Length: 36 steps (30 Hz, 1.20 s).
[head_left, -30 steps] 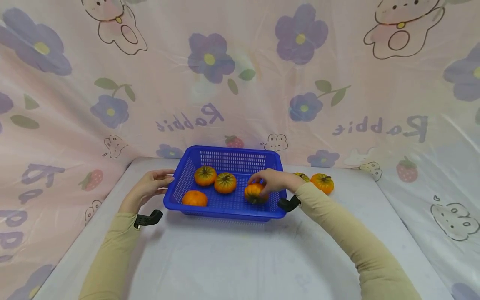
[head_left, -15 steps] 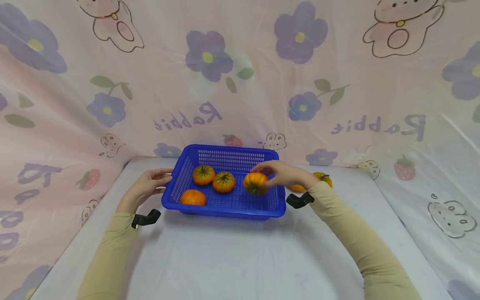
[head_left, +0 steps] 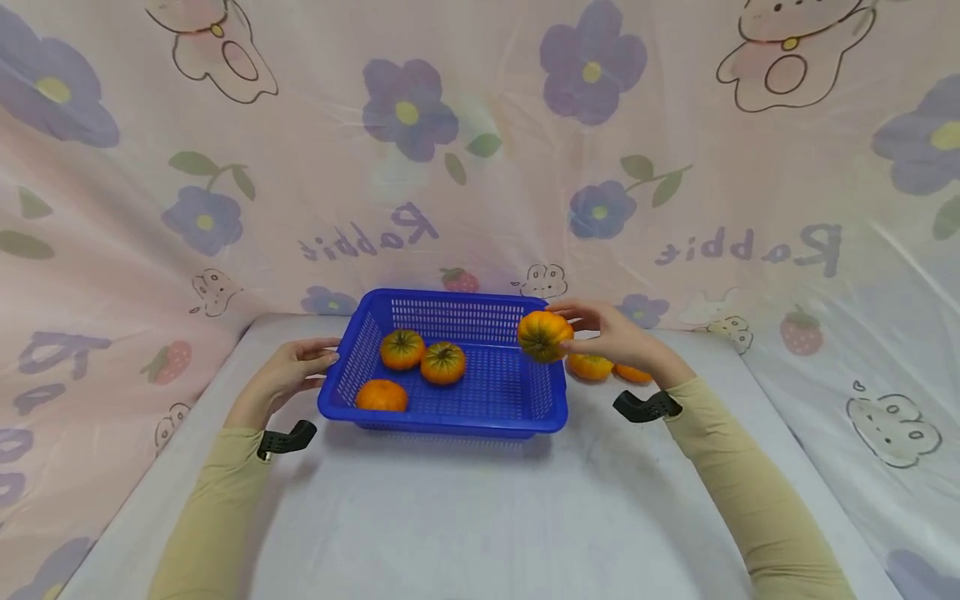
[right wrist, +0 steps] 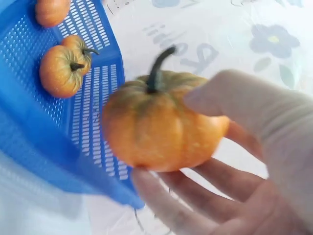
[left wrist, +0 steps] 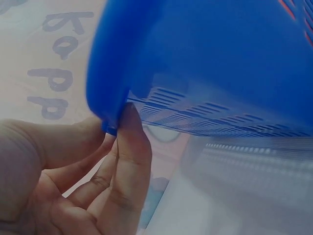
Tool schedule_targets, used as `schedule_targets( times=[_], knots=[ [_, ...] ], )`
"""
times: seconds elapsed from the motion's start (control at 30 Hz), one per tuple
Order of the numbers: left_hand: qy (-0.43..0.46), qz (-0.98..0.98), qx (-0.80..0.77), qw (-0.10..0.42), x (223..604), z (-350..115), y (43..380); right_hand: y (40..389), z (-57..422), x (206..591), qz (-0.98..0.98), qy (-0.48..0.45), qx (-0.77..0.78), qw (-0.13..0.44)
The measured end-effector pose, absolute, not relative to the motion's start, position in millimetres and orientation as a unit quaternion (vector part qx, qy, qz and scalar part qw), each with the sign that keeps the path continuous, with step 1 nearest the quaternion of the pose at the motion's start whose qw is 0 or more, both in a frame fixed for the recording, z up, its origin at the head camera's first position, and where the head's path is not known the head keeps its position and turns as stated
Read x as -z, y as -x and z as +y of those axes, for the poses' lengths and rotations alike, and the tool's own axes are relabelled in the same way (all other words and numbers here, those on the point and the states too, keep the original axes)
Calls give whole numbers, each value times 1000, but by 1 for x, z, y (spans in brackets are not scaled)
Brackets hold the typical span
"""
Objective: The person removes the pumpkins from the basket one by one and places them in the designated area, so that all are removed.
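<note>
My right hand (head_left: 617, 337) holds a small orange pumpkin (head_left: 544, 336) above the right rim of the blue plastic basket (head_left: 457, 427). In the right wrist view the thumb lies on top of this pumpkin (right wrist: 161, 127) near its dark stem, fingers underneath. My left hand (head_left: 281, 375) pinches the basket's left rim; the left wrist view has thumb and fingers (left wrist: 132, 161) on the rim's edge. Inside the basket sit a green-streaked pumpkin (head_left: 402, 349), another streaked pumpkin (head_left: 443, 363) and a plainer orange pumpkin (head_left: 382, 396) by the near wall.
Right of the basket, an orange pumpkin (head_left: 589, 367) and another pumpkin (head_left: 633, 374), partly hidden by the right hand, lie on the white table (head_left: 465, 517). A printed curtain (head_left: 495, 208) hangs behind the table.
My right hand has lifted the pumpkin from the basket's right part and carried it up and right to above the rim. My left hand stays on the left rim.
</note>
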State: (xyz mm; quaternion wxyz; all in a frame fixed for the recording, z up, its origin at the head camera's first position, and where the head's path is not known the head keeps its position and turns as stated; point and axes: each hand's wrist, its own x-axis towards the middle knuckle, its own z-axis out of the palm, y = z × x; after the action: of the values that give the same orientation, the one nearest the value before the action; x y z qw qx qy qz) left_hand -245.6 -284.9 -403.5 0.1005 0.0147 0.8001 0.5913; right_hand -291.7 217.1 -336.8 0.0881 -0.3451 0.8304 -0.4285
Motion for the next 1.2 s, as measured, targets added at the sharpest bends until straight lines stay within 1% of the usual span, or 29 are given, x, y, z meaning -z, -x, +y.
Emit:
schedule_targets(
  times=[0.2,0.33,0.47,0.67,0.93,1.03,1.2],
  knots=[
    [-12,805,-584,101,405,-285,246,280,252,345,839,264,473,51],
    [-12,806,-582,104,404,-286,245,273,277,351,837,210,504,40],
    [-13,804,-585,106,404,-287,244,265,300,355,825,178,536,32],
    [-13,801,-589,104,405,-287,246,255,332,364,803,127,583,1],
    [-8,804,-587,99,407,-286,249,249,358,379,685,56,727,0],
    [-5,807,-583,99,406,-285,248,248,367,385,658,29,753,-1],
    [-5,808,-580,102,404,-285,246,246,380,396,611,-26,791,14]
  ],
)
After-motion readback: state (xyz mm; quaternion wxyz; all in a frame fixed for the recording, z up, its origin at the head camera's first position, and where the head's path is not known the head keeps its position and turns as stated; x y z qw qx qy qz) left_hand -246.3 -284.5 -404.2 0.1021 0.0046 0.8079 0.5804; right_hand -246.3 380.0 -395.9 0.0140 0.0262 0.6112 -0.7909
